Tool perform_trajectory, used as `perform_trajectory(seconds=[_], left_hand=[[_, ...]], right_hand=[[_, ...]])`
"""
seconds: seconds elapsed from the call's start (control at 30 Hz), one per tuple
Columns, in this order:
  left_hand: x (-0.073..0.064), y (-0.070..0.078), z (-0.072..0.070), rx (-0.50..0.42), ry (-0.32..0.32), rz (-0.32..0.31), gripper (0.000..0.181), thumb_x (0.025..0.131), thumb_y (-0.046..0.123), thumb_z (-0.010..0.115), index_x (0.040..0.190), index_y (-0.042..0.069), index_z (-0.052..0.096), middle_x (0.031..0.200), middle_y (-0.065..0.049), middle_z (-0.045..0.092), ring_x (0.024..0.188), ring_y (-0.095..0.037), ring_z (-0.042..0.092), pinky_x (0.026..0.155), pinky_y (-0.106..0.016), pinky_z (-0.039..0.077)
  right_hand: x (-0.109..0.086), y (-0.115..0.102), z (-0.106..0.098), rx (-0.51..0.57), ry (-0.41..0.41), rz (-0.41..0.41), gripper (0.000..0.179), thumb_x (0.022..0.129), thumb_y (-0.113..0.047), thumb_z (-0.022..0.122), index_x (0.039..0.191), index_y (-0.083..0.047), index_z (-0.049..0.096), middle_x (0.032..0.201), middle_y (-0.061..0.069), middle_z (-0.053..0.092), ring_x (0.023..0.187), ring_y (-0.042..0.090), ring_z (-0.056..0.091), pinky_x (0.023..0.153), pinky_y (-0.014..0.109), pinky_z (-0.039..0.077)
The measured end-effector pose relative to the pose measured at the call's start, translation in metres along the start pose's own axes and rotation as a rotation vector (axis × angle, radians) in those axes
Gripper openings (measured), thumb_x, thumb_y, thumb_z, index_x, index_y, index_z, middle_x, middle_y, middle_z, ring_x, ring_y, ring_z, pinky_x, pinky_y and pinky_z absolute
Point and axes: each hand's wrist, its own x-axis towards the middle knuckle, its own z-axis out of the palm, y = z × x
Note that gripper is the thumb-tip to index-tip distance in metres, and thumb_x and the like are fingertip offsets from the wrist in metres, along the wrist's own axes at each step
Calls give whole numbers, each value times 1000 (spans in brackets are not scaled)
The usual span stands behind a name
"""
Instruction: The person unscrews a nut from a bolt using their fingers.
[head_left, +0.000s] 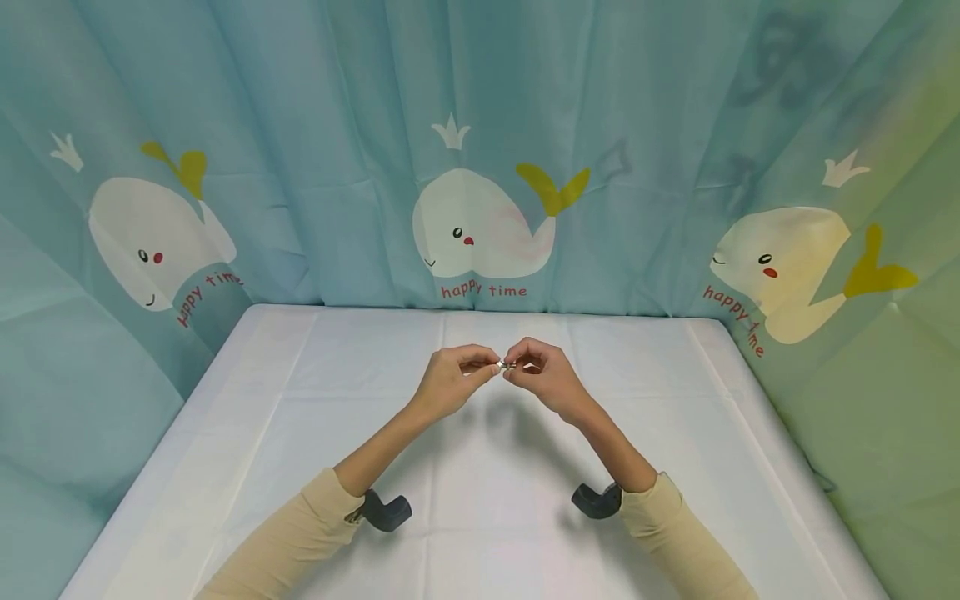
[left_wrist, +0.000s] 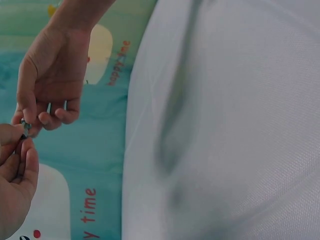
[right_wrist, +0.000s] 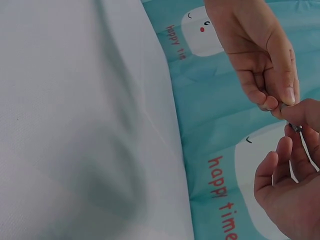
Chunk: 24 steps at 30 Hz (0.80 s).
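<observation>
Both hands meet over the far middle part of the white table, above its surface. Between their fingertips is a small silvery metal piece (head_left: 507, 365), narrow and rod-like, mostly covered by the fingers. My left hand (head_left: 452, 379) pinches its left end between thumb and fingers. The right hand (head_left: 550, 379) pinches the other end. In the right wrist view a darker, thicker end of the metal piece (right_wrist: 296, 128) shows by the right hand's fingertips (right_wrist: 286, 131). The left wrist view shows the metal piece (left_wrist: 25, 128) at its left edge; I cannot tell its exact kind.
A white cloth covers the table (head_left: 465, 467). Blue-green curtains (head_left: 360, 225) with printed whales and "happy time" lettering enclose its back and sides. Dark curved wrist mounts (head_left: 388, 510) stick out from the beige sleeves (head_left: 288, 533).
</observation>
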Motion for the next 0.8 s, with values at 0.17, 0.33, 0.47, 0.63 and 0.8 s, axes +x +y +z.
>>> perform_trajectory(seconds=[0.17, 0.33, 0.47, 0.63, 0.8], left_hand=[[1, -1, 0, 0, -4, -4, 8, 91, 3, 72, 99, 2, 75, 94, -7, 74, 88, -20, 72, 81, -27, 58], [1, -2, 0, 3, -8, -5, 8, 92, 5, 72, 99, 2, 75, 94, -6, 74, 87, -18, 71, 79, -27, 59], [2, -3, 1, 2, -12, 4, 8, 92, 5, 72, 99, 2, 75, 93, -5, 74, 86, -17, 72, 79, -27, 59], [3, -2, 3, 6, -4, 12, 8, 91, 3, 72, 98, 1, 75, 93, -6, 74, 86, -18, 72, 80, -27, 59], [4, -1, 4, 14, 5, 17, 7, 91, 4, 73, 98, 2, 75, 93, -6, 74, 87, -17, 72, 80, -26, 58]], right_hand=[[0, 3, -1, 4, -8, 19, 19, 92, -2, 68, 110, -1, 60, 105, 13, 58, 82, 24, 58, 74, 30, 51], [0, 3, -1, -5, 15, 50, 17, 99, -15, 63, 110, -1, 65, 104, 13, 66, 93, 28, 61, 82, 35, 51], [1, 4, -2, -6, 35, 62, 17, 100, -14, 62, 100, 1, 69, 96, 14, 69, 92, 27, 64, 84, 38, 53], [0, 2, -3, 6, 60, 45, 11, 94, -8, 69, 100, 2, 70, 93, 10, 70, 82, 23, 64, 73, 30, 54], [0, 0, -4, 5, 73, 22, 10, 91, -3, 71, 99, 3, 69, 80, 7, 63, 69, 17, 54, 62, 27, 48]])
